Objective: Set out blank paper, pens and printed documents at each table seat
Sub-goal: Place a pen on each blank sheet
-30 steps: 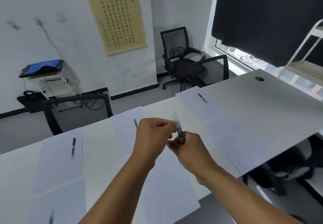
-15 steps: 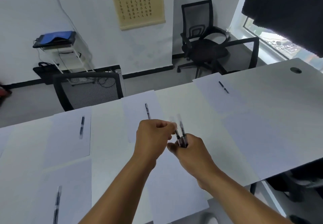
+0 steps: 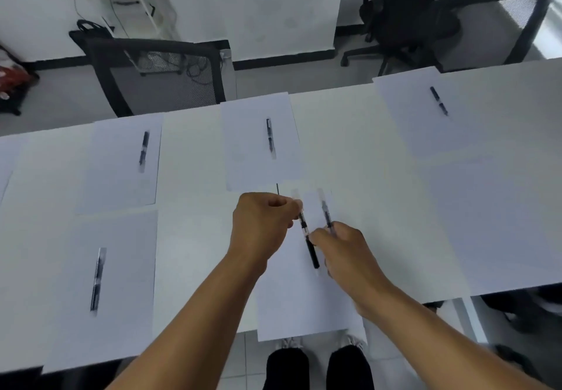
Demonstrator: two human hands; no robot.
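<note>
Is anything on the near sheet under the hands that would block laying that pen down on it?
Nothing visible does. The left hand pinches the pen just above the near sheet, whose visible surface is bare; the right hand holding another pen hovers beside it.

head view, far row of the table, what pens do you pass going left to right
Pen on the left sheet → pen on the middle sheet → pen on the right sheet. Each lies on its own paper, apart from the others.
</note>
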